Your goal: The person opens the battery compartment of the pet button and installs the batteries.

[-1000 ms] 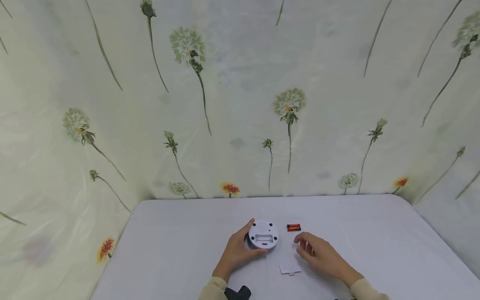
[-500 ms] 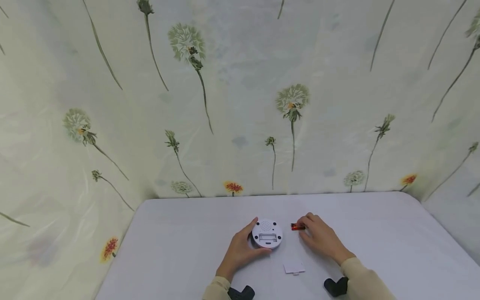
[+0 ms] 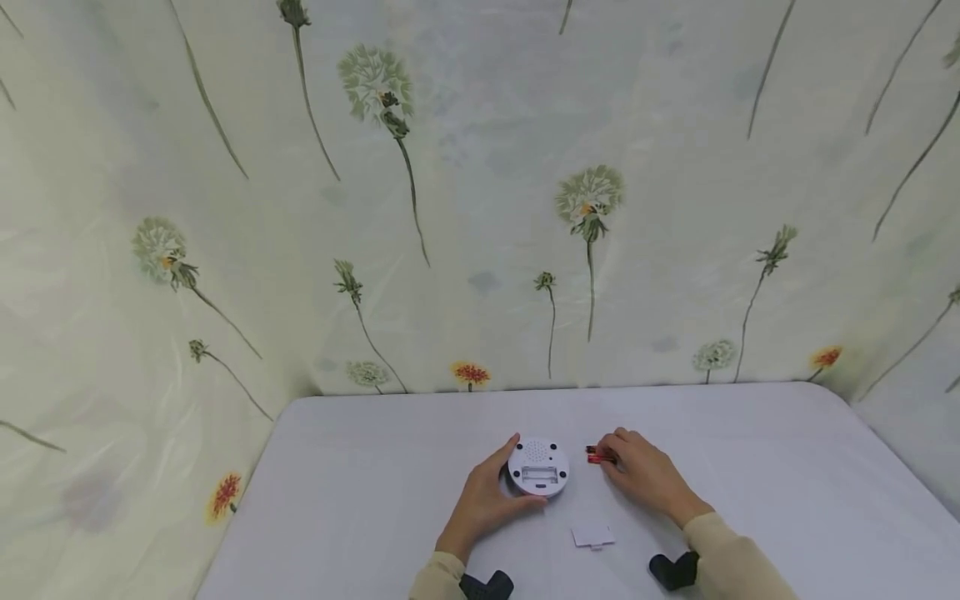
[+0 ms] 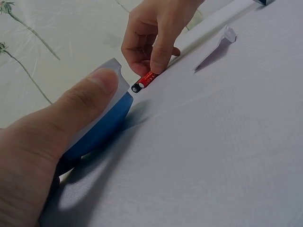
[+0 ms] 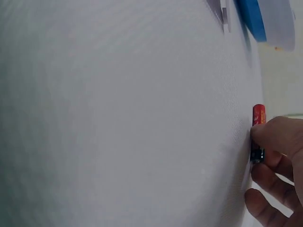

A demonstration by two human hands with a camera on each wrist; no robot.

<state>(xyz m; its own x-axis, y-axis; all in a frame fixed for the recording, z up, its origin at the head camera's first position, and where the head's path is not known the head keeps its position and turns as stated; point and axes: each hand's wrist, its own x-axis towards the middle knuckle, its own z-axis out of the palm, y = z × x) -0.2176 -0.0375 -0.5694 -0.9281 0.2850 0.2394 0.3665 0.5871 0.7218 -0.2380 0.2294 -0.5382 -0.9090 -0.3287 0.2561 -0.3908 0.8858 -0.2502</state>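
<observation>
A round white device (image 3: 537,454) with a blue lower shell (image 4: 106,125) lies bottom-up, its battery slot uncovered and facing up. My left hand (image 3: 483,504) grips its left side, thumb along the near rim and fingers round the far side. To the right, two red-and-black batteries (image 3: 592,458) lie side by side on the table. My right hand (image 3: 648,475) pinches them at their right end, thumb on the near one (image 5: 258,114). The fingers partly hide both. A small white battery cover (image 3: 592,536) with a tab rests nearer to me, between the hands.
A white cloth covers the table (image 3: 360,500). Behind it hangs a flower-print curtain (image 3: 480,208), which also runs down both sides. Black wrist-worn pieces (image 3: 487,586) show at the cuffs of the beige sleeves (image 3: 738,554).
My right hand has moved forward from beside the cover to the batteries and now pinches them. My left hand keeps its grip on the device. The head view has shifted slightly.
</observation>
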